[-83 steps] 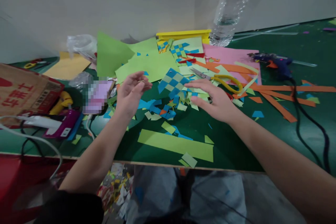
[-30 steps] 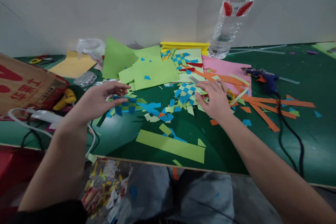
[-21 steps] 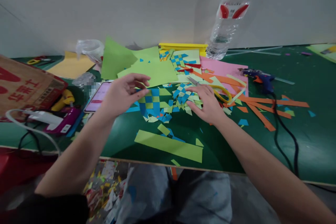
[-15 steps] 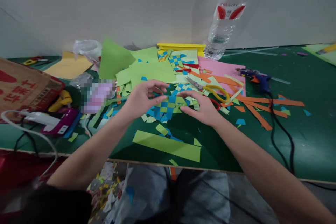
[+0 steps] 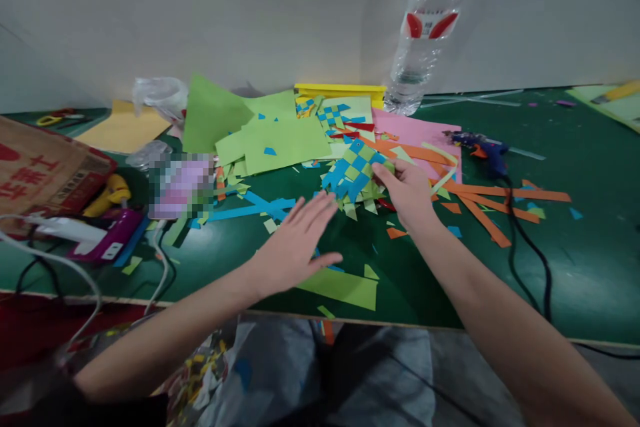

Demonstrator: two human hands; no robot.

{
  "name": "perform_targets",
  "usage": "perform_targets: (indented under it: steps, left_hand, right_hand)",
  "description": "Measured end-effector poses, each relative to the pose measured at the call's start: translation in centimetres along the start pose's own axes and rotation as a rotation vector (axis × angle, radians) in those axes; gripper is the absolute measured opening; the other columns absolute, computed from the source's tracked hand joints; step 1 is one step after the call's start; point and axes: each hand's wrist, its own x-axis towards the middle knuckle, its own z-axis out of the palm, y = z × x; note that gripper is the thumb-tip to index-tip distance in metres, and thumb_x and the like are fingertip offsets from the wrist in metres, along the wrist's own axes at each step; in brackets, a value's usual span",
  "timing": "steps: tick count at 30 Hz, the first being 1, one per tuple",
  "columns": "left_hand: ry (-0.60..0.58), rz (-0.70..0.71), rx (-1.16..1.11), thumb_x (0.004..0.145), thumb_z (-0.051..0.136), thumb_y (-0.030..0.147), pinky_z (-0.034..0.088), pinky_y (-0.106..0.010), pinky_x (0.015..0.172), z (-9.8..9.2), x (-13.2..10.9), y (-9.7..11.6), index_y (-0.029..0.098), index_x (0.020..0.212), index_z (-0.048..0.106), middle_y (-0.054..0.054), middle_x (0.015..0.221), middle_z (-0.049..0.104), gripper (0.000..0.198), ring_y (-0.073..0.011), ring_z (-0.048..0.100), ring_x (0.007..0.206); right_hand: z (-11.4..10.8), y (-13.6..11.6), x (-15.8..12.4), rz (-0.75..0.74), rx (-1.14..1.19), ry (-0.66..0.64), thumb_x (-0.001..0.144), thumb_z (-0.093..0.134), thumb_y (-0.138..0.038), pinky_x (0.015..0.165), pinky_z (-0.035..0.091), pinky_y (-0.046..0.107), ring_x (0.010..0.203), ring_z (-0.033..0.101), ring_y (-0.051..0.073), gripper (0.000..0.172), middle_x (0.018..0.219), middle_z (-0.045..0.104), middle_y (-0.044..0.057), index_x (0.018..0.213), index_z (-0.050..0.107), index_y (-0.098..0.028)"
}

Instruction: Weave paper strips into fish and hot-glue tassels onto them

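Green table [image 5: 575, 267]: right hand [image 5: 407, 190] pinches woven mat [image 5: 356, 170], left hand [image 5: 295, 243] splayed, near-empty bottle [image 5: 425, 33] behind.

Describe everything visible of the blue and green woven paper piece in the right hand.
The woven paper piece is a checkerboard of blue and light green strips, with loose strip ends jutting from its lower edges. It is turned like a diamond over scraps on the green table. The right hand pinches its right corner with the fingers; the open left hand lies close beside it.
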Motion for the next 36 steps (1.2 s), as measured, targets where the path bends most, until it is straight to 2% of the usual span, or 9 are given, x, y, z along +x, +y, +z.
perform_targets:
  steps: [3, 6, 10, 15, 20, 24, 28, 32, 36]
  left_hand:
    - [-0.169, 0.079, 0.092, 0.093, 0.036, 0.069, 0.019, -0.049, 0.123, 1.6, -1.8, 0.8, 0.012, 0.153, 0.028, -0.015, 0.162, 0.025, 0.083, -0.0272, 0.018, 0.152]
    - [-0.218, 0.055, 0.149, 0.094, 0.033, 0.070, 0.017, -0.050, 0.124, 2.2, -2.3, 0.1, 0.015, 0.154, 0.029, -0.012, 0.163, 0.021, 0.082, -0.0270, 0.017, 0.152]
    - [-0.205, -0.055, 0.198, 0.098, 0.032, 0.064, 0.022, -0.052, 0.122, 1.9, -2.4, -2.0, 0.019, 0.153, 0.034, -0.010, 0.162, 0.025, 0.072, -0.0278, 0.019, 0.152]
    - [-0.153, -0.229, 0.318, 0.102, 0.034, 0.048, 0.035, -0.053, 0.115, 0.8, -3.7, -4.9, 0.017, 0.147, 0.045, -0.013, 0.158, 0.035, 0.055, -0.0315, 0.034, 0.146]
    - [-0.106, -0.312, 0.434, 0.101, 0.029, 0.024, 0.041, -0.051, 0.107, -0.7, -3.8, -6.1, 0.011, 0.139, 0.053, -0.015, 0.145, 0.053, 0.047, -0.0334, 0.051, 0.133]
    - [-0.080, -0.194, 0.410, 0.102, 0.027, 0.024, 0.036, -0.049, 0.114, -0.7, -2.4, -4.7, 0.011, 0.145, 0.047, -0.013, 0.151, 0.047, 0.049, -0.0300, 0.040, 0.141]
    - [-0.210, 0.047, 0.284, 0.104, 0.028, 0.048, 0.026, -0.046, 0.122, 0.6, -0.7, -3.1, 0.019, 0.152, 0.036, -0.006, 0.159, 0.034, 0.057, -0.0221, 0.030, 0.148]
    - [-0.256, 0.024, 0.262, 0.103, 0.024, 0.055, 0.020, -0.048, 0.123, 1.6, 0.6, -3.3, 0.018, 0.153, 0.033, -0.006, 0.161, 0.028, 0.063, -0.0220, 0.026, 0.150]
    - [-0.226, -0.052, 0.284, 0.103, 0.026, 0.051, 0.018, -0.050, 0.123, 1.4, 0.8, -5.0, 0.018, 0.152, 0.036, -0.007, 0.159, 0.034, 0.060, -0.0236, 0.029, 0.148]
  right_hand:
    - [0.1, 0.1, 0.1, -0.006, -0.005, -0.023, 0.075, 0.070, -0.046, 0.053, 0.039, 0.026, 0.057, 0.049, 0.011, 0.031, 0.061, 0.057, -0.001, 0.064, 0.059, -0.019]
    - [0.2, 0.6, 0.1, 0.000, -0.006, -0.042, 0.076, 0.070, -0.045, 0.052, 0.038, 0.026, 0.056, 0.048, 0.011, 0.029, 0.061, 0.057, 0.000, 0.065, 0.060, -0.019]
    - [0.1, 1.3, 0.2, 0.044, 0.003, -0.052, 0.076, 0.070, -0.044, 0.051, 0.037, 0.026, 0.055, 0.048, 0.011, 0.027, 0.062, 0.059, 0.000, 0.069, 0.062, -0.019]
    - [0.1, 1.1, 0.2, 0.044, -0.025, -0.041, 0.078, 0.068, -0.042, 0.048, 0.032, 0.026, 0.051, 0.042, 0.009, 0.027, 0.058, 0.052, -0.003, 0.067, 0.057, -0.020]
    - [-0.2, 1.0, 0.4, -0.022, -0.047, 0.090, 0.083, 0.064, -0.041, 0.052, 0.036, 0.027, 0.054, 0.044, 0.010, 0.027, 0.060, 0.051, -0.003, 0.068, 0.054, -0.021]
    - [-0.6, 1.4, 0.7, -0.076, -0.033, 0.214, 0.085, 0.063, -0.044, 0.060, 0.043, 0.029, 0.064, 0.053, 0.013, 0.024, 0.072, 0.060, 0.001, 0.078, 0.061, -0.021]
    - [-0.9, 1.7, 0.9, -0.053, -0.034, 0.256, 0.085, 0.063, -0.047, 0.062, 0.044, 0.030, 0.067, 0.056, 0.014, 0.025, 0.074, 0.062, 0.001, 0.079, 0.062, -0.022]
    - [-0.7, 1.4, 0.8, -0.037, -0.047, 0.235, 0.083, 0.064, -0.043, 0.060, 0.042, 0.029, 0.065, 0.053, 0.013, 0.024, 0.070, 0.059, 0.000, 0.074, 0.059, -0.021]
    - [-0.6, 0.9, 0.6, -0.070, -0.106, 0.194, 0.084, 0.062, -0.039, 0.059, 0.039, 0.028, 0.062, 0.049, 0.012, 0.024, 0.067, 0.055, -0.002, 0.069, 0.055, -0.021]
